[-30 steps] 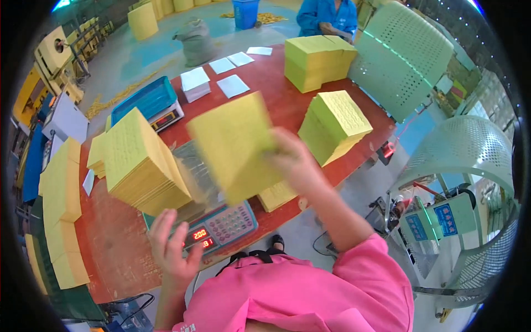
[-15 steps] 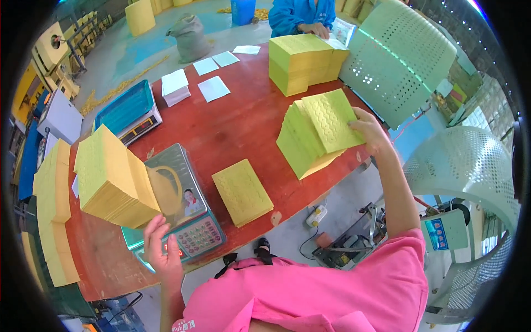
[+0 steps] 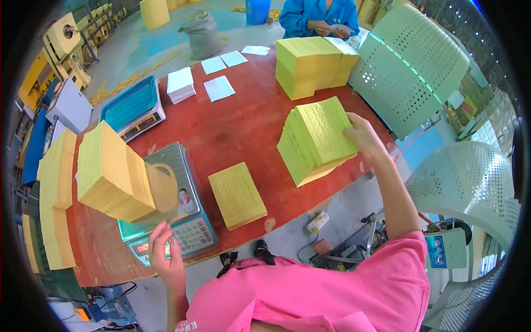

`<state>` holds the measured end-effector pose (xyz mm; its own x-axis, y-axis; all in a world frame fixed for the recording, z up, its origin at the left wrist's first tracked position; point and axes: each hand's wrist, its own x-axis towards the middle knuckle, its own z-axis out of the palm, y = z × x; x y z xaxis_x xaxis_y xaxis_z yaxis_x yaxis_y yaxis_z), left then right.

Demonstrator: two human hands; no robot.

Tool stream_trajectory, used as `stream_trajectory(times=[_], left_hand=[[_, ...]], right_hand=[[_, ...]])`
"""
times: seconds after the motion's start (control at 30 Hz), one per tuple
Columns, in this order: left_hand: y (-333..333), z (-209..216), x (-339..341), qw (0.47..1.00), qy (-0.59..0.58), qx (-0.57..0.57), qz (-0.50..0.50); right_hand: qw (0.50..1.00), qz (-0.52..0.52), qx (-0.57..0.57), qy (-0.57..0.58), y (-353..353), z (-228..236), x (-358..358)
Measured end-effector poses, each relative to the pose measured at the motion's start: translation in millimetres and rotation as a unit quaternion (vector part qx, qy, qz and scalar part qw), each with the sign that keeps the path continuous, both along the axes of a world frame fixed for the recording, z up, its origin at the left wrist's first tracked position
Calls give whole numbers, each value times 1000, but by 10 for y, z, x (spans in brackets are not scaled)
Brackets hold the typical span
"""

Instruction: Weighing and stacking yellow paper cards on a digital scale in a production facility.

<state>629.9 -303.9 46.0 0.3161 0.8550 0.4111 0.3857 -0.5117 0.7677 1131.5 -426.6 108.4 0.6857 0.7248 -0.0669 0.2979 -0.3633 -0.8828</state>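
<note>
Moved rightward since earlier, the yellow sheaf (image 3: 327, 131) is topping the near-right stack (image 3: 295, 152) on the table (image 3: 235, 127).
The right hand (image 3: 365, 136) is gripping its edge; the left hand (image 3: 169, 257), released, is hovering beside the scale (image 3: 194, 237).

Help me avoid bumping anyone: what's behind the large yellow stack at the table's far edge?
A person in blue shows above the yellow stack. The stack covers whatever lies lower behind it.

Red tabletop (image 3: 221, 124): is loaded
Keypad scale (image 3: 191, 236): is set at eight o'clock
Tray scale (image 3: 130, 105): at ten
White sheets (image 3: 219, 89): spread at twelve
Yellow stacks (image 3: 238, 193): placed at one, three, six
</note>
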Motion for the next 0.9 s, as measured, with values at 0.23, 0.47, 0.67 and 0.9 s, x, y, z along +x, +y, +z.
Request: stream_trajectory(times=[0.23, 0.47, 0.67, 0.9], left_hand=[[-148, 75, -101, 1000, 24, 0, 18], [-85, 140, -385, 994, 51, 74, 66], [206, 200, -1054, 981, 10, 84, 176], [895, 259, -1577, 980, -108, 14, 164]], right_hand=[[989, -3, -5, -146, 12, -164, -24], [897, 2, -85, -435, -189, -171, 187], [917, 19, 31, -397, -38, -136, -211], [958, 123, 142, -216, 880, -276, -2051]])
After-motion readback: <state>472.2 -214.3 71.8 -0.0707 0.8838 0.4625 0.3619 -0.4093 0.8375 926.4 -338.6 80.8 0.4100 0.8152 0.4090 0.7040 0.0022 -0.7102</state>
